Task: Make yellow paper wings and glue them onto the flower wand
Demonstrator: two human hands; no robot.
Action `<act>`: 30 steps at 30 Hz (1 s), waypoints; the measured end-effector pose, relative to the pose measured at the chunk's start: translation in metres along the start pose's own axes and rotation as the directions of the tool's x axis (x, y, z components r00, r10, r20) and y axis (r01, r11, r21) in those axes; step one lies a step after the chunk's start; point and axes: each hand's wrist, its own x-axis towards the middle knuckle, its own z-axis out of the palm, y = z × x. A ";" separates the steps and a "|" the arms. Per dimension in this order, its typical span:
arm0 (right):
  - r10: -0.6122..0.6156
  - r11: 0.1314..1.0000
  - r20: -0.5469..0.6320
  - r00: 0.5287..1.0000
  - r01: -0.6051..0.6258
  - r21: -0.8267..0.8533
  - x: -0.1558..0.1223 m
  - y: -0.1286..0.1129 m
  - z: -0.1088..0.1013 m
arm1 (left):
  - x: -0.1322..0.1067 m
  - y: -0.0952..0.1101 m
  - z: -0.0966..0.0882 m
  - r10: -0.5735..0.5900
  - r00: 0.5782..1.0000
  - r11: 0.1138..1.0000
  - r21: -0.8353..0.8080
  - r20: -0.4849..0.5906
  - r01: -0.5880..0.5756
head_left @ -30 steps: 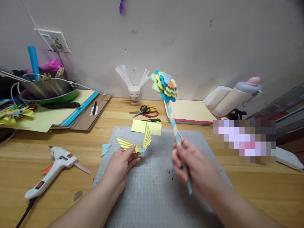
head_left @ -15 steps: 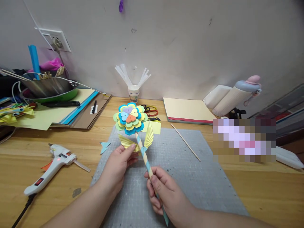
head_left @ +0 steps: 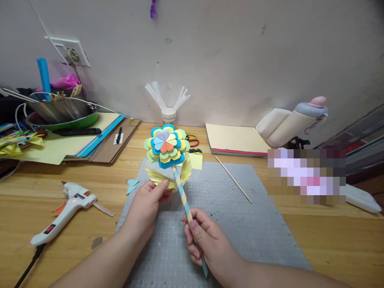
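Petals of the paper flower [head_left: 166, 147] look finished, topping the striped stick [head_left: 181, 194], which the right hand [head_left: 210, 244] grips closed above the cutting mat [head_left: 240, 224]. The left hand [head_left: 147, 208] pinches the pleated yellow leaves [head_left: 159, 178] against the stem; they seem not yet fixed, the glue gun [head_left: 64, 212] lying apart.

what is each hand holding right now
Left hand: closed on the yellow folded paper fan.
Right hand: closed on the striped flower stick.
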 end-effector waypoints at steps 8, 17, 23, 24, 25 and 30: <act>-0.014 1.000 0.001 1.000 0.014 -0.012 0.001 0.002 -0.002 | 0.000 0.001 0.002 0.030 0.999 0.999 0.011 0.020 -0.030; -0.017 1.000 -0.008 1.000 0.017 -0.019 0.000 0.000 -0.002 | 0.001 0.000 0.000 0.059 0.998 0.998 0.029 -0.032 -0.058; -0.013 1.000 -0.005 1.000 0.013 -0.028 0.000 0.001 -0.002 | 0.001 -0.001 0.000 0.054 0.998 0.998 0.035 -0.018 -0.054; -0.015 1.000 -0.002 1.000 0.014 -0.028 0.000 0.001 -0.001 | 0.000 -0.001 0.000 0.053 0.998 0.998 0.036 -0.019 -0.052; -0.016 1.000 0.002 1.000 0.016 -0.027 0.000 0.001 -0.001 | 0.000 -0.001 0.000 0.051 0.999 0.998 0.038 -0.021 -0.050; -0.011 1.000 0.006 1.000 0.011 -0.018 0.001 0.002 -0.001 | -0.001 0.001 0.000 0.042 0.999 0.999 0.031 -0.030 -0.041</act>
